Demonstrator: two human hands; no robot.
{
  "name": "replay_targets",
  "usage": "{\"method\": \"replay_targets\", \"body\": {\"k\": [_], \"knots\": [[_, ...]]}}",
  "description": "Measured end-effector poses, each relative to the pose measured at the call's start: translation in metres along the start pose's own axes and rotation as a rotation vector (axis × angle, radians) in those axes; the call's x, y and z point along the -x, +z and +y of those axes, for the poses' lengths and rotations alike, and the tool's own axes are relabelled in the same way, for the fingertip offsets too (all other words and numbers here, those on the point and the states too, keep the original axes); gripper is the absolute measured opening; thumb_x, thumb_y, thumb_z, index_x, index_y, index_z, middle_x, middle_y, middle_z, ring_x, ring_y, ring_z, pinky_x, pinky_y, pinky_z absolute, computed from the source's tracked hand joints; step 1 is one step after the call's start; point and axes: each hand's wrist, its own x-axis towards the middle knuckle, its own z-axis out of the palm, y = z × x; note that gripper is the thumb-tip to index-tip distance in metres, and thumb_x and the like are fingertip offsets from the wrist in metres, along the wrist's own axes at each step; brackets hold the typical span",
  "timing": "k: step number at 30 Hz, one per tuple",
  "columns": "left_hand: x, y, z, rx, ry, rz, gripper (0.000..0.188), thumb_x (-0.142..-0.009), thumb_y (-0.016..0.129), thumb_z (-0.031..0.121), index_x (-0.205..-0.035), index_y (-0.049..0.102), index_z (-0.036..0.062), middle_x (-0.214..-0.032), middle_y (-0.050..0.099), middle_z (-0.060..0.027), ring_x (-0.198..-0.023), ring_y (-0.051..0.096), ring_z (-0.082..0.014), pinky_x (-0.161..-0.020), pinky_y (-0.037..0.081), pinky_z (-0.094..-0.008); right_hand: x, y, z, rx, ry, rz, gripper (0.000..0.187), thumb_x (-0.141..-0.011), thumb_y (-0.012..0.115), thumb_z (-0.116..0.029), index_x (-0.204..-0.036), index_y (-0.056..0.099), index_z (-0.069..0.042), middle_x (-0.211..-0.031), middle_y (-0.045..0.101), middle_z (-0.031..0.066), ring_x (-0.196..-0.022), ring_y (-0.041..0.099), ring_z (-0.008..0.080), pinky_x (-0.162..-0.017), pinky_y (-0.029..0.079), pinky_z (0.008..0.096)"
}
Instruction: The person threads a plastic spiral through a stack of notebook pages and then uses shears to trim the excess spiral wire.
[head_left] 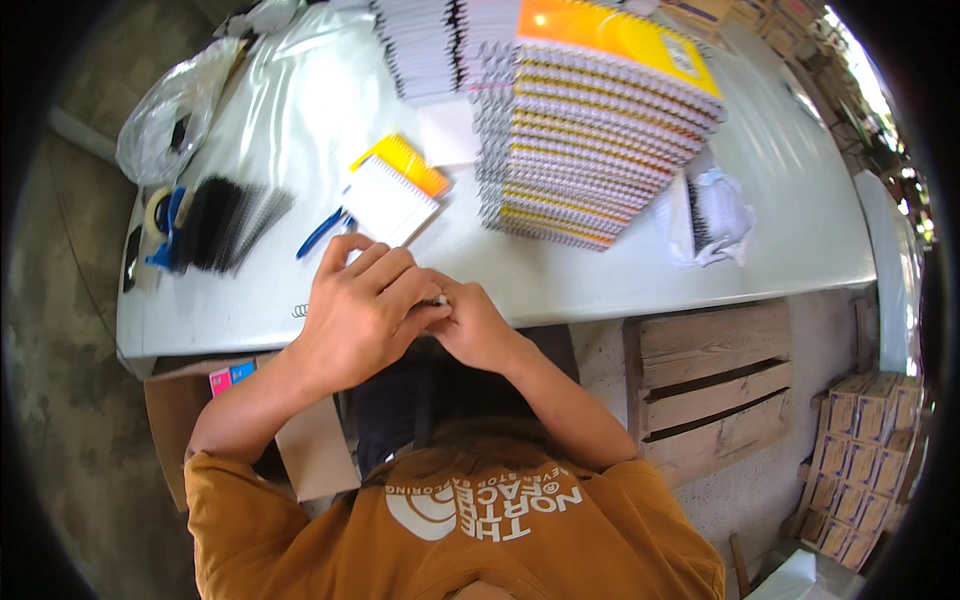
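Observation:
My left hand (362,312) and my right hand (470,325) meet just over the table's near edge. Their fingers are closed together, and a tiny whitish thing (440,299) shows between them; its kind is hidden. Beyond my left hand lies a small spiral notebook with white pages (392,205) and a yellow cover (405,165). Blue-handled pliers (320,236) rest against it. A short piece of dark wire coil (300,311) is on the table beside my left hand.
A tall leaning stack of spiral notebooks (600,130) stands ahead on the white table (800,230). Black binding coils (225,225) and a blue tape dispenser (168,230) lie to the left. An open carton (315,450) and a wooden crate (715,380) are below.

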Motion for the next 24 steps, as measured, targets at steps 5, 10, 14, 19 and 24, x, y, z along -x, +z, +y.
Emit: {"method": "replay_targets", "body": {"k": [5, 10, 14, 19, 24], "knots": [[-0.056, -0.086, 0.017, 0.015, 0.011, 0.331, 0.036, -0.062, 0.079, 0.017, -0.092, 0.063, 0.0058, -0.087, 0.064, -0.0052, -0.081, 0.06, -0.018, -0.075, 0.044, -0.0307, -0.017, -0.052, -0.09, 0.056, -0.525, 0.387, 0.024, -0.083, 0.059, -0.002, -0.106, 0.054, 0.001, -0.095, 0.064, 0.0173, -0.087, 0.063, 0.0257, -0.076, 0.049, 0.0306], [-0.134, -0.086, -0.005, -0.068, 0.235, 0.994, 0.028, -0.068, 0.071, -0.004, -0.094, 0.064, 0.0013, -0.097, 0.066, -0.0084, -0.088, 0.062, -0.0202, -0.079, 0.047, -0.028, -0.066, -0.166, -0.168, 0.543, -0.909, 0.505, 0.024, -0.083, 0.058, -0.005, -0.104, 0.057, 0.006, -0.101, 0.064, 0.0145, -0.097, 0.06, 0.0224, -0.085, 0.045, 0.028], [-0.151, -0.002, -0.015, 0.198, 0.093, 0.793, 0.029, -0.074, 0.072, 0.024, -0.097, 0.064, 0.0064, -0.09, 0.064, -0.0096, -0.083, 0.06, -0.0271, -0.075, 0.046, -0.0354, -0.061, -0.2, -0.122, 0.445, -0.598, 0.388, 0.037, -0.091, 0.048, -0.02, -0.117, 0.052, 0.006, -0.117, 0.057, 0.0179, -0.112, 0.052, 0.0243, -0.097, 0.036, 0.0315], [-0.159, 0.008, -0.005, 0.708, -0.318, 0.976, 0.029, -0.082, 0.067, 0.026, -0.094, 0.063, -0.0009, -0.085, 0.065, -0.0108, -0.076, 0.06, -0.0169, -0.069, 0.048, -0.0279, -0.071, -0.172, -0.106, 0.475, -0.551, 0.736, 0.043, -0.095, 0.042, -0.028, -0.12, 0.051, 0.006, -0.116, 0.057, 0.0206, -0.108, 0.054, 0.026, -0.094, 0.039, 0.0322], [-0.165, 0.02, 0.003, 0.776, -0.393, 1.025, 0.029, -0.088, 0.06, 0.026, -0.09, 0.062, -0.0024, -0.081, 0.064, -0.0086, -0.069, 0.057, -0.0116, -0.064, 0.046, -0.0245, -0.077, -0.149, -0.096, 0.618, -0.561, 1.043, 0.041, -0.096, 0.043, -0.03, -0.118, 0.054, 0.002, -0.103, 0.064, 0.0201, -0.091, 0.063, 0.0247, -0.08, 0.047, 0.0311]]}}
